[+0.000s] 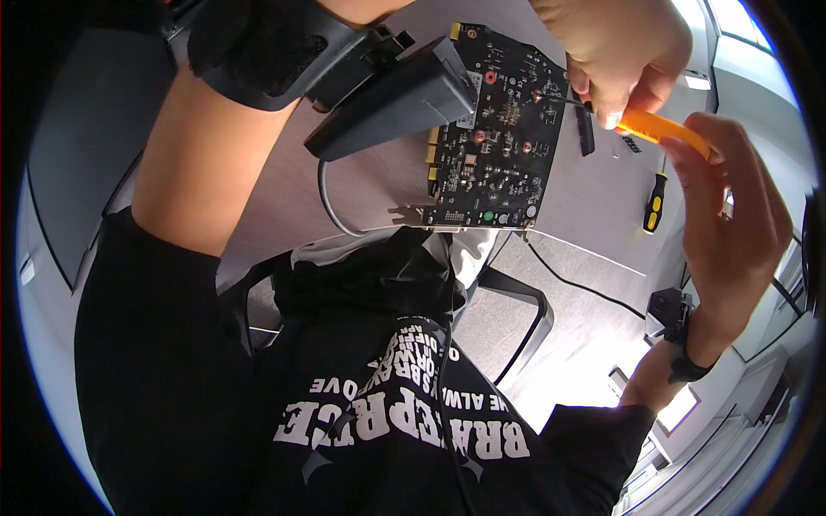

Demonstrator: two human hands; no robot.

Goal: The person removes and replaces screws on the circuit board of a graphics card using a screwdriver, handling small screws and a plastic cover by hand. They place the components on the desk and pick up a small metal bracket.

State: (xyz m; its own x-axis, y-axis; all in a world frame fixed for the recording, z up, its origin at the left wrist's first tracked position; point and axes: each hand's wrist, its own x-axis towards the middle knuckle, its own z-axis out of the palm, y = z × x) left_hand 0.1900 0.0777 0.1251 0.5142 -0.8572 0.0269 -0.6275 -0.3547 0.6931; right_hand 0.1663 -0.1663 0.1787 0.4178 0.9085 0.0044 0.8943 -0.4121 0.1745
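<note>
A black circuit board point(508, 155), which looks like a graphics card, lies with its component side toward me. My right hand point(736, 189) grips the rear end of an orange-handled screwdriver point(651, 125) between thumb and fingers. Coming in from the top edge, my left hand point(632, 52) pinches the front of the same handle. The thin shaft runs left from there, and its tip meets the board near a screw at the upper right. Part of the left hand lies beyond the top edge.
A second screwdriver point(656, 204), yellow and black, rests on the grey table point(361, 189) to the right. Between it and the board are a black strip point(587, 133) and several small dark pieces point(632, 144). A black wrist device point(396, 103) with a cable hides the board's left edge.
</note>
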